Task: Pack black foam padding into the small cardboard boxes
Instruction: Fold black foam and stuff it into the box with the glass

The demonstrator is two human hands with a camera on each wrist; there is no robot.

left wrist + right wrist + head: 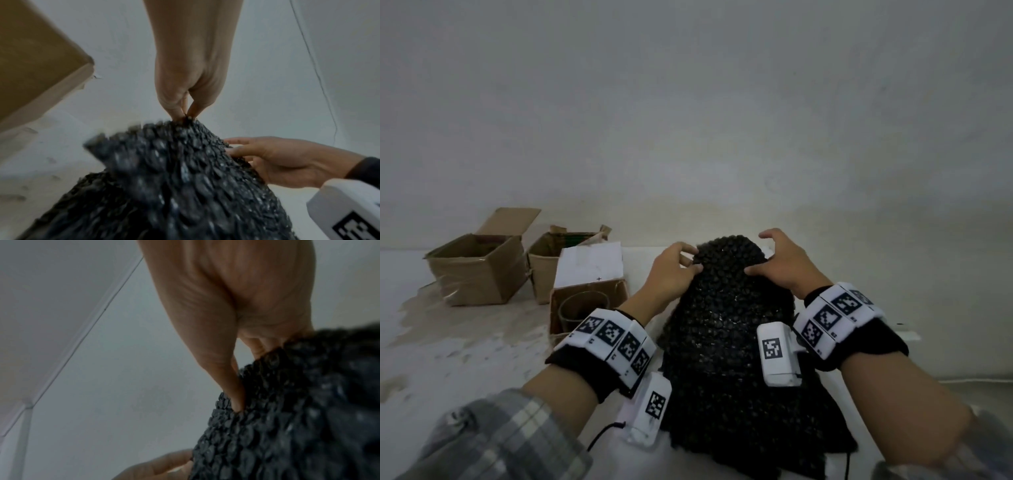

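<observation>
Black foam padding (pixel 726 329) drapes from the table's near edge up to both hands. The left hand (pixel 671 270) pinches its top edge between thumb and fingers; the right hand (pixel 784 263) grips the top too, fingers curled. Three open cardboard boxes (pixel 479 270) sit toward the far left.

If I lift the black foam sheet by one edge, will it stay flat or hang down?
The foam sheet will probably hang down: it already drapes and curves where both hands hold it. It seems light, since the left hand lifts its edge with a mere pinch. Its bumpy surface likely resists slipping.
</observation>
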